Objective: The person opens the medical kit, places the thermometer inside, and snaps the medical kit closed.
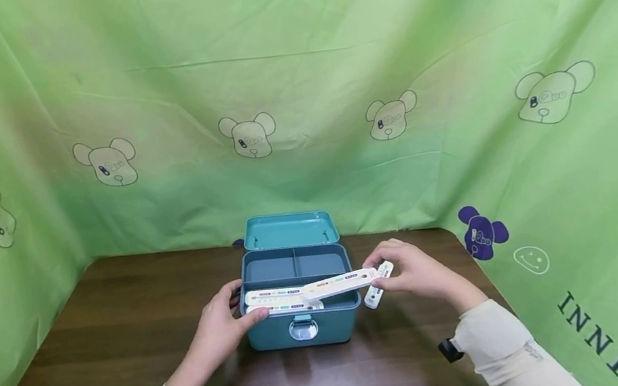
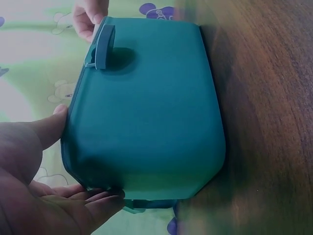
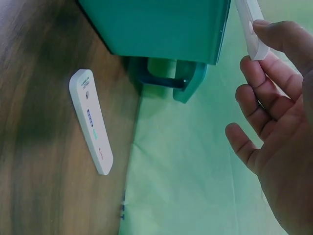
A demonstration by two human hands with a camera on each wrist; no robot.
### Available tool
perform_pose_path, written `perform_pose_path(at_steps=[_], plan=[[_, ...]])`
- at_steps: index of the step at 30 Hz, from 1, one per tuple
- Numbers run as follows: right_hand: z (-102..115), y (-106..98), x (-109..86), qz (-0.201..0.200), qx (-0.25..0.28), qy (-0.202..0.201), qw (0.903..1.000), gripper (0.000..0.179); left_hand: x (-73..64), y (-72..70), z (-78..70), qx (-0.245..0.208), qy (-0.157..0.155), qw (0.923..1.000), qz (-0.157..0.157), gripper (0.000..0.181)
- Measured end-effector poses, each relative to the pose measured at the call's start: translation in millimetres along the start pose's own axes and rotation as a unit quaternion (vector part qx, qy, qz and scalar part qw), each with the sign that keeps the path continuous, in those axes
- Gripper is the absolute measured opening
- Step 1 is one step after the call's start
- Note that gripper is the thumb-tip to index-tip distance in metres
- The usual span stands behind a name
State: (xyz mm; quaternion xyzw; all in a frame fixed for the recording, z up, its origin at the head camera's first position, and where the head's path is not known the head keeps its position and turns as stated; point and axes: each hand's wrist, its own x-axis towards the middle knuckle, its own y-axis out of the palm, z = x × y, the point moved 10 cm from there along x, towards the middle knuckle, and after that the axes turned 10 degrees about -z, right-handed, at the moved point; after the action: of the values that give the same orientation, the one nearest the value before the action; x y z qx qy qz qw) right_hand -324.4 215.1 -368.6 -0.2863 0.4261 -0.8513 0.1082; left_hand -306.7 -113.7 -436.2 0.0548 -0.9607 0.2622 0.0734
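Note:
A teal storage box with a front latch stands on the table, its lid raised at the back. My left hand grips its left end, thumb at the front rim and fingers along the side wall. Between thumb and fingertips, my right hand pinches the right end of a slim white case with small coloured print. That case lies across the front compartment in the head view, over similar white cases inside. Another white case lies on the table right of the box.
Behind the front compartment are two divided sections of the box. The brown wooden table extends to both sides. A green cloth with bear heads hangs close behind and along the sides.

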Motion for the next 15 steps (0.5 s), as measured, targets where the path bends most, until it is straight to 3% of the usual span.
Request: perform_pose_path(at_steps=[7, 15], plan=[[10.6, 7.4, 12.0, 0.025, -0.002, -0.033, 0.9991, 0.025, 1.8, 2.6, 0.2, -0.003, -0.005, 1.0000, 0.005, 0.089], [17.5, 17.7, 17.3, 0.061, -0.006, -0.025, 0.9978, 0.023, 0.0, 2.4, -0.4, 0.006, -0.003, 1.0000, 0.003, 0.085]])
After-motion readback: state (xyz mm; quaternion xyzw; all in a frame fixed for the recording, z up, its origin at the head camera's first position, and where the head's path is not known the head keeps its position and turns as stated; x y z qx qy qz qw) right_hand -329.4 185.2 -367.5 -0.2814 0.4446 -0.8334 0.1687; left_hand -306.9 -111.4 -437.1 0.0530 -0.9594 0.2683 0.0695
